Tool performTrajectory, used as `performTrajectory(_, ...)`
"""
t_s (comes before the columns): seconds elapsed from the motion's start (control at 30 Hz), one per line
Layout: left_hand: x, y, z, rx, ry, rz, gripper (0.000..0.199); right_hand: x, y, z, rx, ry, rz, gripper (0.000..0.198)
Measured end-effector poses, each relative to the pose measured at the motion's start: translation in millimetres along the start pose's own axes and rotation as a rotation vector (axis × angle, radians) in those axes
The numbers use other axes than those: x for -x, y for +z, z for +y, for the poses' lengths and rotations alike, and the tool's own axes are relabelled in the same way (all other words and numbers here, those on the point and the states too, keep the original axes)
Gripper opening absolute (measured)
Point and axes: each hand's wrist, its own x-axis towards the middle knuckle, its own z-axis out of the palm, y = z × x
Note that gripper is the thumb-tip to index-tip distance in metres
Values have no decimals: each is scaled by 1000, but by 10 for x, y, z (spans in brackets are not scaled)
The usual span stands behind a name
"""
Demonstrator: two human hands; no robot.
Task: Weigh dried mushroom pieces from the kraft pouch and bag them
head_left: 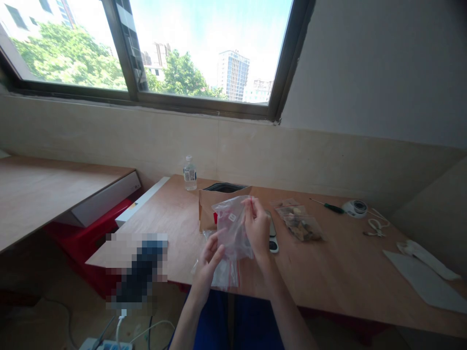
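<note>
A clear zip-lock bag (233, 238) with a small white label hangs above the near part of the table. My right hand (257, 223) pinches its upper right corner by the red zip strip. At the bag's lower left edge, my left hand (209, 255) is curled with thumb and fingers against the plastic. The bag looks flat, with nothing visible inside. Beneath it, more clear zip-lock bags (228, 278) with red strips lie at the table's front edge. Just behind stands an open brown paper bag (207, 209), partly hidden by the plastic.
Right of my hands lie a white device (273, 244) and a zip-lock bag of stone-like pieces (301, 223). Farther right are a screwdriver (332, 208), a white dome camera (355, 208) and pliers (375, 228). A water bottle (190, 175) stands at the back; a pixelated dark object (140, 272) is left.
</note>
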Motion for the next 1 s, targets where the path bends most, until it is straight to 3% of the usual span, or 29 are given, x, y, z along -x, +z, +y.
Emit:
performTrajectory(0.1, 1, 41, 12, -86, 19, 84, 35, 59, 33, 71, 49, -24, -10, 44)
performTrajectory(0.2, -16, 49, -28, -147, 14, 122, 37, 111, 53, 192, 19, 44, -48, 48)
performTrajectory(0.37, -95, -79, -107, -220, -58, 106, 47, 78, -96, 679, 57, 151, -70, 54)
performTrajectory(0.43, -145, -197, -126, -235, -102, 132, 53, 7, -238, 988, 187, 177, 0, 50)
performTrajectory(0.53, -196, -402, -161, -312, -129, 225, 58, -93, -472, 1458, 589, 176, 147, 34)
performTrajectory(0.63, -193, -551, -221, -441, -121, 278, 51, -108, -657, 1813, 836, 237, 205, 40)
performTrajectory(0.7, -174, -580, -257, -529, -52, 321, 44, -78, -746, 1975, 901, 259, 213, 42)
performTrajectory(0.83, -151, -463, -245, -873, 264, 453, 40, -34, -873, 2163, 848, 187, 206, 34)
performTrajectory(0.9, -143, -372, -226, -1049, 343, 407, 38, -45, -923, 2161, 801, 150, 217, 34)
performTrajectory(1.0, -124, -310, -300, -1198, 361, 209, 34, -55, -1001, 1966, 705, 177, 274, 39)
